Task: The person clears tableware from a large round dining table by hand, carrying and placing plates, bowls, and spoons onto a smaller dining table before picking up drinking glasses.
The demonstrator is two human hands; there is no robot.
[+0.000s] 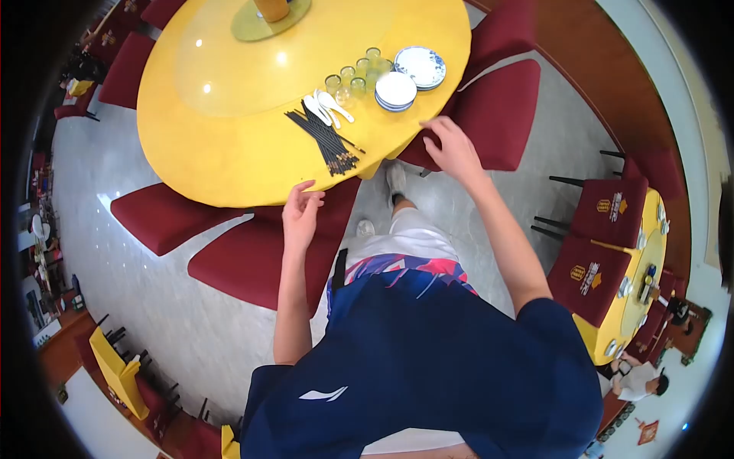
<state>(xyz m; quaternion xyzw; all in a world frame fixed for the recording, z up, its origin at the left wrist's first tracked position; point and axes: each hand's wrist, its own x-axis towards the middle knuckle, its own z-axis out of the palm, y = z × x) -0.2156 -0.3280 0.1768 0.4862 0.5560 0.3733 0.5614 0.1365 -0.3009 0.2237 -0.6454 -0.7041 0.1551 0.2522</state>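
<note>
My left hand (300,214) hangs just off the near edge of the yellow round table (229,145), fingers apart and holding nothing. Over a red chair by the table edge, my right hand (451,147) has its fingers spread, also empty. Between the hands, on the table, lies a crossed pile of black chopsticks (325,141). White spoons (330,107) rest at its upper end. Several glasses (358,75) stand beyond them. Right of the glasses are a stack of small bowls or dishes (396,90) and a stack of blue-patterned plates (420,67).
Red chairs (489,115) surround the table, with more (267,256) at the near left. A brown container (271,9) stands on the round glass centre. Another set yellow table (638,283) is at the right, with a person (641,381) beyond. Grey floor (206,329) shows at left.
</note>
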